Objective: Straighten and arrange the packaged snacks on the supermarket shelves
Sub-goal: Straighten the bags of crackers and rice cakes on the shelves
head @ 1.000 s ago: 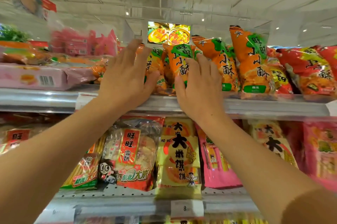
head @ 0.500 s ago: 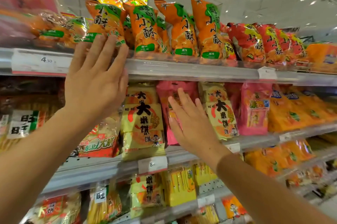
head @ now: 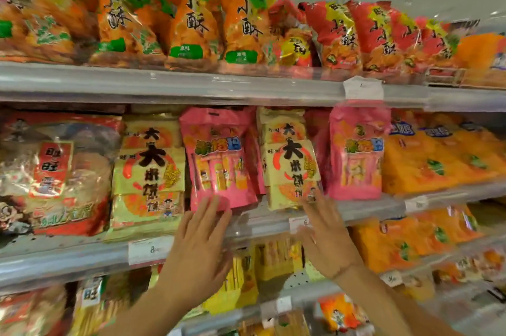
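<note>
On the middle shelf (head: pixel 82 256) stand a pink snack bag (head: pixel 219 155), a yellow rice-cracker bag (head: pixel 290 160) to its right, and another yellow bag (head: pixel 149 171) to its left. My left hand (head: pixel 201 248) is flat with straight fingers, its fingertips at the pink bag's lower edge. My right hand (head: pixel 325 237) is flat too, fingertips at the bottom right corner of the yellow rice-cracker bag. Neither hand grips anything. Orange bags with green labels (head: pixel 241 15) stand in a row on the top shelf (head: pixel 191 86).
A large red and clear cracker bag (head: pixel 60 171) stands at the left of the middle shelf, a second pink bag (head: pixel 356 152) and flat orange packs (head: pixel 443 155) at the right. Red bags (head: pixel 339 34) fill the top shelf's right. Price tags line the shelf edges. More yellow and orange packs sit below.
Both hands came down from the top shelf to the middle shelf. The left hand dropped from the orange bags to the pink bag; the right hand shifted right to the yellow bag.
</note>
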Available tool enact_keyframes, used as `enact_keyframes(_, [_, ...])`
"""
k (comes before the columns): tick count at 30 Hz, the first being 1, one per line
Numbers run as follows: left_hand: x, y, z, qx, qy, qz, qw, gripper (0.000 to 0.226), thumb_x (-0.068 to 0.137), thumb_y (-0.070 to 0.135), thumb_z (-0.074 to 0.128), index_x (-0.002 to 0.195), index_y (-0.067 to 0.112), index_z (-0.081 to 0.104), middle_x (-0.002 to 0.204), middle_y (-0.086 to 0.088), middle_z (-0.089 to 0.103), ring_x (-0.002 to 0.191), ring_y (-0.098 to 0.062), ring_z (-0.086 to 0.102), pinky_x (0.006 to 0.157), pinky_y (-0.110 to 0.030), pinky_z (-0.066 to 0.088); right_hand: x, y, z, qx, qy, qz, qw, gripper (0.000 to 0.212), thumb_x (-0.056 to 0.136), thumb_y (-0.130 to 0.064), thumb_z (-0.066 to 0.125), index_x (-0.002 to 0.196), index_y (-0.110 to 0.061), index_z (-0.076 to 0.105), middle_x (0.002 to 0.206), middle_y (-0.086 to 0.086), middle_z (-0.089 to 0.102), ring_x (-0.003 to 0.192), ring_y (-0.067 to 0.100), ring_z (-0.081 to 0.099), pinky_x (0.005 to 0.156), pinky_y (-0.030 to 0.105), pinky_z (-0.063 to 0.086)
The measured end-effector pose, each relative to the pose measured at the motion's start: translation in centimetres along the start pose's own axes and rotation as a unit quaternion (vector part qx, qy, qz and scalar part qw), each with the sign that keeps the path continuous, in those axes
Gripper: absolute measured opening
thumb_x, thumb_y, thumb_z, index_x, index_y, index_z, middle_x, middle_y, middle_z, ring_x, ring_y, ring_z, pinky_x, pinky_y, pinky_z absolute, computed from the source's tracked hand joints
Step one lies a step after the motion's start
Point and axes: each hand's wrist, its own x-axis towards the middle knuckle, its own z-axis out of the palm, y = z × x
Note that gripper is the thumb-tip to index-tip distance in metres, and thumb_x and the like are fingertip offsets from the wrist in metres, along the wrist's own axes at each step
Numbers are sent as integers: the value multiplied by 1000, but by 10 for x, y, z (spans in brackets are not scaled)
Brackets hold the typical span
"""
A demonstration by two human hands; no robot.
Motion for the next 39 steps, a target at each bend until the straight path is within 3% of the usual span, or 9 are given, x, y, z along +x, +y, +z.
enact_keyframes(3, [10, 33, 24, 15, -32, -48, 998, 69, 81, 46, 55, 140, 12, 50, 154, -13, 32, 144, -43, 18, 107, -63, 19, -4, 17, 7, -50, 8, -45, 998, 60, 96, -55, 26, 151, -45, 4, 157, -15, -24, 140, 4, -29, 105, 26, -20])
enact_keyframes(9, [10, 48, 39, 54, -14, -99, 994, 68, 84, 46, 39, 142, 12, 47, 156, -10, 30, 146, -40, 9, 110, -62, 14, -3, 26, 16, -27, 18, -76, 997, 64, 96, -51, 25, 150, -41, -7, 162, -5, -10, 146, 14, -20, 116, 41, 1])
enact_keyframes(14, [12, 49, 31, 47, -11, -115, 992, 63, 81, 38, 47, 139, 16, 52, 156, -8, 29, 146, -39, 9, 110, -60, 17, -2, 30, 20, -29, 10, -72, 997, 65, 96, -50, 25, 151, -41, -7, 161, -6, -10, 147, 15, -16, 116, 45, 4])
enact_keyframes(17, [12, 48, 31, 41, -11, -112, 993, 66, 76, 31, 59, 139, 17, 52, 156, -8, 30, 146, -40, 11, 110, -60, 17, -1, 30, 18, -19, 12, -76, 997, 62, 95, -50, 28, 152, -38, 4, 162, -4, 2, 148, 16, -6, 115, 46, 12])
enact_keyframes(22, [9, 48, 31, 25, 5, -111, 993, 63, 81, 39, 43, 140, 20, 49, 154, -7, 35, 143, -42, 23, 108, -60, 21, 1, 31, 14, 20, 10, -91, 996, 57, 94, -53, 27, 149, -41, 21, 160, -9, 10, 146, 11, 1, 115, 43, 11])
enact_keyframes(27, [37, 31, 4, -64, 95, -197, 974, 46, 80, 46, 48, 120, 27, 57, 127, -5, 50, 119, -34, 46, 96, -55, 36, 30, 33, -15, 191, 74, -55, 977, 52, 90, -59, 42, 138, -37, 43, 144, -14, 30, 133, 3, 19, 112, 40, 25])
enact_keyframes(31, [70, 6, -10, -173, 108, -374, 905, 65, 82, 49, 65, 134, 15, 47, 129, -14, 48, 122, -31, 37, 96, -46, 34, 69, 33, -35, 316, 16, 66, 946, 81, 79, -58, 66, 145, -25, 32, 144, -5, 40, 131, 12, 37, 110, 42, 36])
enact_keyframes(35, [82, -3, -6, -190, 69, -412, 889, 89, 73, 58, 71, 137, 7, 37, 129, -14, 47, 120, -31, 36, 97, -43, 35, 84, 33, -34, 356, -65, 121, 924, 112, 66, -65, 73, 151, -23, 15, 148, 0, 42, 134, 22, 42, 106, 40, 40])
enact_keyframes(39, [87, 1, -2, -174, 59, -411, 893, 89, 63, 56, 82, 122, 1, 45, 111, -17, 54, 105, -33, 45, 88, -43, 41, 90, 34, -31, 325, -65, 107, 937, 86, 58, -72, 72, 127, -29, 42, 108, -23, 62, 104, 12, 62, 77, 28, 50])
